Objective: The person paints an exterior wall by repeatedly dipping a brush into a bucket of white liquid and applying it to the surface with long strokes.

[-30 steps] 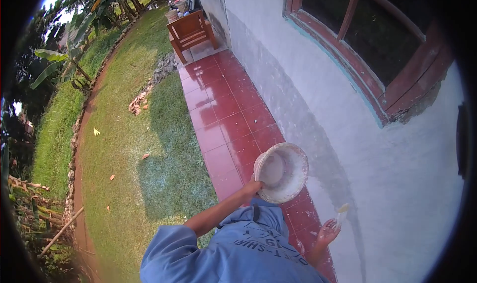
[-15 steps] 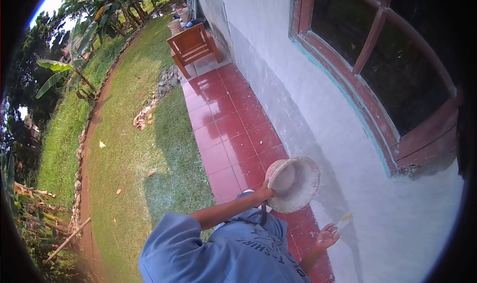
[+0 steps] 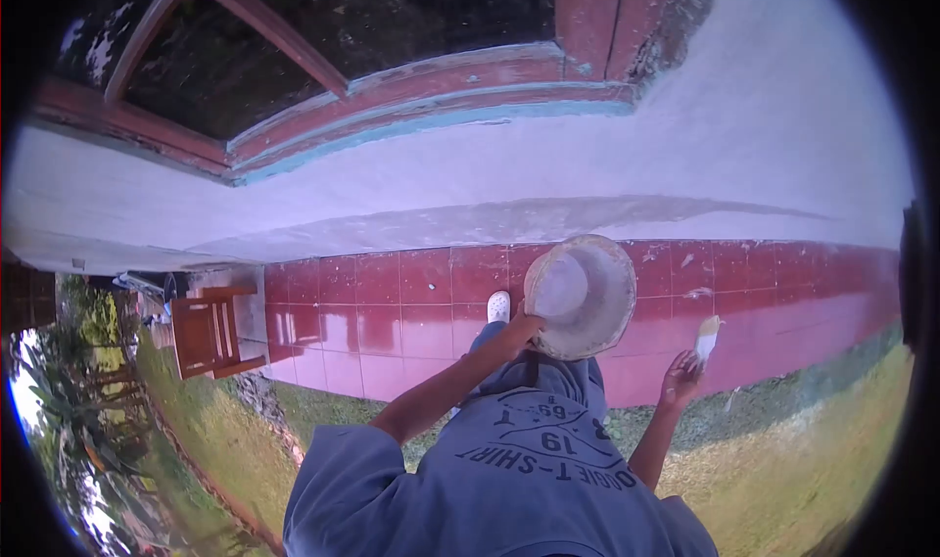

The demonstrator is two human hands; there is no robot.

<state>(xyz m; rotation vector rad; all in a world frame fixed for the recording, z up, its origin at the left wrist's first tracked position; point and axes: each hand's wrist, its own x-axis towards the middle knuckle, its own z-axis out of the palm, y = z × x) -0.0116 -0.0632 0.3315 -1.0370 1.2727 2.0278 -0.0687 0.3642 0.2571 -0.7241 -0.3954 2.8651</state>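
Observation:
My left hand (image 3: 526,329) grips the rim of a pale, paint-crusted basin (image 3: 609,317), which is tilted and has whitish content inside. In my right hand (image 3: 681,377) is a paintbrush (image 3: 707,340) with a white body and yellowish tip, pointing up and away from me. The brush is over the red tiles, apart from the basin and from the wall (image 3: 764,136). A darker grey band runs along the wall's lower part.
A red-framed window (image 3: 431,77) with turquoise edging is in the wall ahead. Red floor tiles (image 3: 377,281) run along the wall's foot. A wooden chair (image 3: 196,337) stands at the left. Grass (image 3: 783,459) borders the tiles. A white shoe (image 3: 498,306) shows near the basin.
The view has turned to the right, so the wall and window now lie across the top. My right hand and the brush have moved away from the wall and up in the view.

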